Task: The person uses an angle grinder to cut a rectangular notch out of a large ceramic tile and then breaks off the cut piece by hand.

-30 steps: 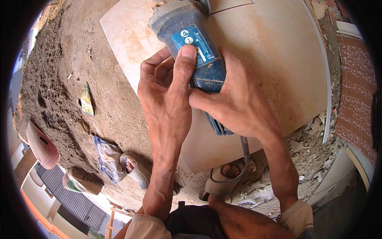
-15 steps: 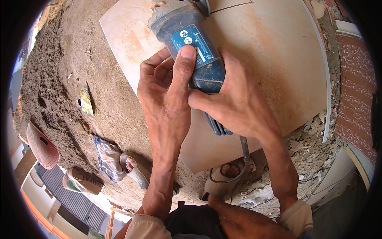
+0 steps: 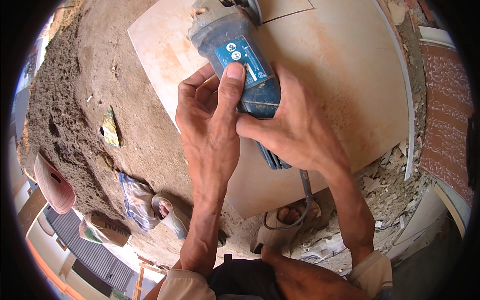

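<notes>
1. Almost nothing has changed since a second ago: the blue angle grinder [image 3: 240, 65] is held in the same place over the beige tile [image 3: 340, 90], so the work is judged paused or steady.
2. The left hand [image 3: 210, 125] is pressed against the grinder's left side, with its thumb laid on top; the right hand [image 3: 295, 130] is wrapped around the rear body.
3. A cut line [image 3: 287, 15] is seen at the far edge. Open tile lies to the right; rubble [image 3: 385, 175] borders it near right, and packed earth [image 3: 100, 75] lies to the left.

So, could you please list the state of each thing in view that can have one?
Angle grinder: gripped in both hands, over the tile.
Left hand: wrapped on grinder body.
Right hand: gripping grinder's rear.
Tile: flat on the ground, a cut line near its top.
Cord: trailing toward the feet.
</notes>
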`<state>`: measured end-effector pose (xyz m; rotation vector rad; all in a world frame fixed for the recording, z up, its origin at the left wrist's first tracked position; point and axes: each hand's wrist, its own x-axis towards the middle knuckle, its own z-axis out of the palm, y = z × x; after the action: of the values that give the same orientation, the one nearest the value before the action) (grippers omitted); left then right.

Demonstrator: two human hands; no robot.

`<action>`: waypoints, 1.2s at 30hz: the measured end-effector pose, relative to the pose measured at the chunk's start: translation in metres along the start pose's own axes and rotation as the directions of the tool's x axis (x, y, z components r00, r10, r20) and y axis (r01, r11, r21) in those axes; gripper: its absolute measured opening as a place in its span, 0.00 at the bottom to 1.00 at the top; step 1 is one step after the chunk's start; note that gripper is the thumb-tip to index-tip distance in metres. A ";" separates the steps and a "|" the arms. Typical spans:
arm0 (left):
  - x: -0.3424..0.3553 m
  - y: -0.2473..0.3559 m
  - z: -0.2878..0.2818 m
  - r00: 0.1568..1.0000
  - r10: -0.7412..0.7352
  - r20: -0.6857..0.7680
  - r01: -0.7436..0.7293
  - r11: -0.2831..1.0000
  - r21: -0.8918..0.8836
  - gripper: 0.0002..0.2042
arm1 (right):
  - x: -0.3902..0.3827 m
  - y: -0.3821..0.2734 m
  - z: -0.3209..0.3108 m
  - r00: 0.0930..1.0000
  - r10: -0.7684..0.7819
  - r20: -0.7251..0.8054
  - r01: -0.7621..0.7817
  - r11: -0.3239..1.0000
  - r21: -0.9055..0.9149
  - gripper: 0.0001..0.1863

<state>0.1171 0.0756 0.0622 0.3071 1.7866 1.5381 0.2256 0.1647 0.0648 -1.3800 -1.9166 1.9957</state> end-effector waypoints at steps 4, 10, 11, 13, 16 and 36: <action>0.001 -0.001 0.002 1.000 0.013 0.003 -0.013 0.999 -0.038 0.29 | 0.001 -0.001 -0.001 1.000 -0.002 -0.009 0.002 1.000 -0.030 0.36; 0.001 -0.001 0.002 1.000 0.025 -0.002 -0.025 0.997 -0.071 0.29 | 0.003 0.002 0.002 0.999 -0.049 -0.021 0.049 0.999 0.010 0.37; 0.001 -0.001 0.002 1.000 0.025 -0.004 -0.025 0.997 -0.078 0.29 | 0.003 0.001 0.002 0.998 -0.052 -0.025 0.052 0.999 0.007 0.37; 0.002 -0.001 0.001 1.000 0.023 -0.006 -0.023 0.996 -0.091 0.28 | 0.002 0.000 0.002 0.998 -0.058 -0.033 0.058 0.998 0.001 0.36; 0.000 0.003 0.003 1.000 0.024 0.005 -0.024 0.995 -0.099 0.28 | 0.002 0.000 0.001 0.995 -0.091 -0.029 0.091 0.996 -0.006 0.36; -0.061 -0.019 -0.010 0.586 0.396 0.706 -0.808 0.231 0.541 0.28 | -0.100 -0.054 -0.072 0.943 -0.129 -0.307 0.208 0.948 0.241 0.27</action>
<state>0.1582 0.0262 0.0672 1.9580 1.9733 0.7089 0.3008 0.1746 0.1752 -1.2992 -1.5179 1.7807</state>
